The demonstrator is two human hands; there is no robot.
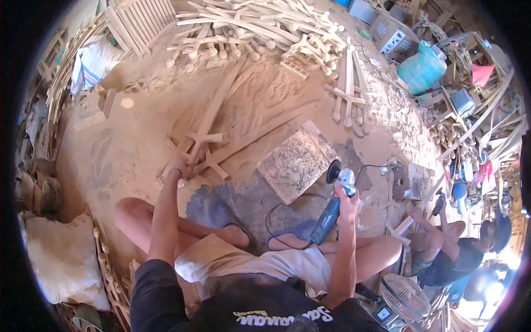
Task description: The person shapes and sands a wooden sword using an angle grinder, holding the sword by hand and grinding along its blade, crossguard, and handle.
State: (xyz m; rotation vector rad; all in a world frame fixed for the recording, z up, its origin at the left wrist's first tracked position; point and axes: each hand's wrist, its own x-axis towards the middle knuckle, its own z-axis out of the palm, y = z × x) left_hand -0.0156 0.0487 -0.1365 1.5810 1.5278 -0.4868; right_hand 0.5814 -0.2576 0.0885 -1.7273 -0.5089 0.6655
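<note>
My right hand (347, 203) is wrapped round the head end of a blue angle grinder (327, 218). Its dark round disc (333, 171) sits beside the right edge of a dusty wooden board (293, 177) on the floor. Off to the left, my left hand (182, 167) reaches down to the hilt end of a wooden sword (214, 110), with its fingers closed around the handle. A second wooden sword (260, 134) lies aslant next to it, pointing to the far right. The hand partly hides the handles there.
Many wooden swords lie in a large pile (238, 27) at the back, with a few more (348, 88) right of it. A grinder cord loops over the floor by my feet. At right a co-worker (453, 249) sits near a fan (404, 296). A stuffed sack (63, 260) stands at left.
</note>
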